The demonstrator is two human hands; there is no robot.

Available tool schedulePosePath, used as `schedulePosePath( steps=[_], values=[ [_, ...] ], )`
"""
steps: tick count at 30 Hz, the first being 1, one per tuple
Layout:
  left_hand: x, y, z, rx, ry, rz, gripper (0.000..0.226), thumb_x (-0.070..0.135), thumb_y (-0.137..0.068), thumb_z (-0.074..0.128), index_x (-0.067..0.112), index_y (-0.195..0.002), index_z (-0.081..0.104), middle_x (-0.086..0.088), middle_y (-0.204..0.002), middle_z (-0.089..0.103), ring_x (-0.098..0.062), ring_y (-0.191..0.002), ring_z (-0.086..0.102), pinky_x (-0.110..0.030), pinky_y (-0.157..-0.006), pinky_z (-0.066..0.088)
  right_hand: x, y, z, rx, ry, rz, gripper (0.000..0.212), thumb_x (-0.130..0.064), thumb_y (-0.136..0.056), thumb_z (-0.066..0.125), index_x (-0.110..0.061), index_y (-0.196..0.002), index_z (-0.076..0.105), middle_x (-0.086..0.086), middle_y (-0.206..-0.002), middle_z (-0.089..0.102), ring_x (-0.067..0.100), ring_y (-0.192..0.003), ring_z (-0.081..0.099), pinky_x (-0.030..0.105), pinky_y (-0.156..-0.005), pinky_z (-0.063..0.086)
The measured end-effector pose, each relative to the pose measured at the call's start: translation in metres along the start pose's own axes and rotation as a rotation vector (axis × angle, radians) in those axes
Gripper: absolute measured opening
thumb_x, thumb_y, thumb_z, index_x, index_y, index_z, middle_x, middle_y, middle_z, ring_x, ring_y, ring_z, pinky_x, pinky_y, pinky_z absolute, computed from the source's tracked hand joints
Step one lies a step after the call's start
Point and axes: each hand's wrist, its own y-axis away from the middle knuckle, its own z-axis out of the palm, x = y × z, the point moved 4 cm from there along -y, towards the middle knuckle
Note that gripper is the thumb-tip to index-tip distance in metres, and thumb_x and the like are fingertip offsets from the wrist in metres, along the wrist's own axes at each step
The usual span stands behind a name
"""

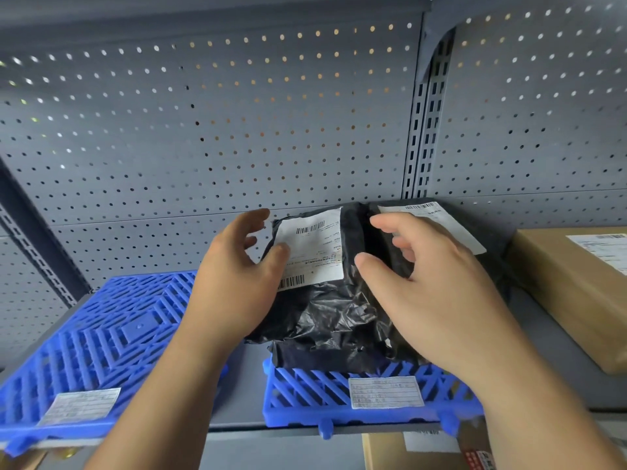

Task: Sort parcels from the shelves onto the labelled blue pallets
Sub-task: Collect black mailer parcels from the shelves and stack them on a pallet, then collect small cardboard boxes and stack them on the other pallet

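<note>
1. Parcel placement looks like the step in hand: the black parcel (325,317) lies on the right blue pallet (305,401), which sits at the front edge of the shelf (244,385). Its shipping label (312,252) faces up.
2. Neither grip holds anything. My left grip (234,276) is loosely spread, with the thumb on the label's left edge. My right grip (431,286) is spread over the parcel's right side; I cannot tell whether it touches.
3. To do this well, I would check that label against the pallet label (386,391) and square the soft bag inside the rim. I would then lift both grips straight off so the slack plastic does not drag.
4. The parcel lies between my grips, its front edge nearer me than my fingertips.
5. A second black parcel (420,209) lies just behind it toward the shelf's back edge. A cardboard box (570,293) stands toward the right end, and another blue pallet (101,334) lies toward the left.
</note>
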Motion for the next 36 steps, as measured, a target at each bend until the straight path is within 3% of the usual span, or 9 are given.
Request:
schedulePosePath(
  steps=[5,10,14,16,17,19,21,31,36],
  values=[
    [0.014,0.014,-0.011,0.091,-0.127,0.06,0.045,0.046,-0.087,0.061,0.043,-0.132,0.056,0.02,-0.128,0.061,0.003,-0.113,0.057,-0.017,-0.086,0.042,0.007,0.007,-0.009,-0.017,-0.03,-0.033,0.044,-0.053,-0.088,0.057,-0.046,-0.131,0.053,-0.041,-0.1,0.042,-0.016,-0.105,0.038,-0.001,-0.081,0.029],
    [0.03,0.042,-0.01,0.134,-0.245,0.091,0.046,0.038,-0.09,0.061,0.037,-0.136,0.056,0.02,-0.133,0.055,0.01,-0.11,0.052,-0.012,-0.088,0.041,0.009,0.018,-0.014,-0.024,-0.046,-0.054,0.04,-0.049,-0.088,0.057,-0.041,-0.128,0.058,-0.035,-0.101,0.049,-0.01,-0.104,0.043,-0.009,-0.082,0.025],
    [0.045,0.064,-0.01,0.144,-0.381,0.141,0.047,0.036,-0.092,0.061,0.034,-0.139,0.055,0.012,-0.139,0.053,-0.021,-0.117,0.057,-0.032,-0.097,0.044,0.008,0.028,-0.024,0.008,-0.009,-0.062,0.036,-0.044,-0.091,0.061,-0.037,-0.126,0.061,-0.033,-0.102,0.05,0.005,-0.097,0.054,-0.008,-0.08,0.026],
    [0.051,0.073,-0.012,0.15,-0.394,0.164,0.047,0.036,-0.092,0.06,0.032,-0.139,0.055,0.01,-0.139,0.053,-0.022,-0.121,0.056,-0.033,-0.099,0.043,0.005,0.035,-0.031,0.045,0.036,-0.075,0.037,-0.041,-0.091,0.061,-0.032,-0.126,0.062,-0.024,-0.113,0.057,0.008,-0.109,0.053,0.002,-0.087,0.032],
    [0.054,0.078,-0.013,0.153,-0.391,0.173,0.048,0.036,-0.092,0.06,0.032,-0.139,0.055,0.009,-0.139,0.054,-0.021,-0.123,0.054,-0.033,-0.099,0.042,0.003,0.039,-0.035,0.076,0.065,-0.082,0.037,-0.039,-0.09,0.061,-0.029,-0.126,0.063,-0.017,-0.119,0.061,0.012,-0.115,0.053,0.014,-0.092,0.038],
    [0.06,0.089,-0.013,0.152,-0.376,0.192,0.048,0.035,-0.091,0.061,0.031,-0.138,0.055,0.008,-0.137,0.054,-0.02,-0.126,0.052,-0.031,-0.099,0.039,-0.002,0.05,-0.044,0.14,0.108,-0.082,0.037,-0.035,-0.089,0.063,-0.023,-0.125,0.065,-0.007,-0.121,0.065,0.02,-0.117,0.053,0.038,-0.1,0.044],
    [0.066,0.1,-0.013,0.139,-0.353,0.214,0.047,0.034,-0.091,0.061,0.031,-0.138,0.055,0.009,-0.137,0.054,-0.02,-0.124,0.052,-0.032,-0.097,0.041,-0.005,0.063,-0.052,0.174,0.135,-0.078,0.037,-0.031,-0.089,0.065,-0.02,-0.123,0.065,-0.003,-0.12,0.066,0.025,-0.116,0.055,0.047,-0.1,0.045],
    [0.08,0.178,-0.007,-0.032,-0.25,0.361,0.044,0.028,-0.091,0.064,0.024,-0.135,0.059,0.005,-0.129,0.059,-0.024,-0.112,0.056,-0.044,-0.095,0.049,-0.023,0.155,-0.072,0.09,0.274,0.098,0.043,-0.035,-0.087,0.067,-0.024,-0.128,0.061,-0.007,-0.127,0.061,0.024,-0.119,0.054,0.048,-0.099,0.044],
    [0.072,0.229,0.0,-0.145,-0.208,0.375,0.047,0.029,-0.089,0.064,0.024,-0.135,0.058,0.004,-0.129,0.059,-0.022,-0.118,0.055,-0.039,-0.096,0.049,-0.026,0.213,-0.077,0.054,0.383,0.177,0.042,-0.037,-0.087,0.068,-0.026,-0.126,0.059,-0.007,-0.122,0.062,0.024,-0.115,0.052,0.044,-0.095,0.043]
  ],
)
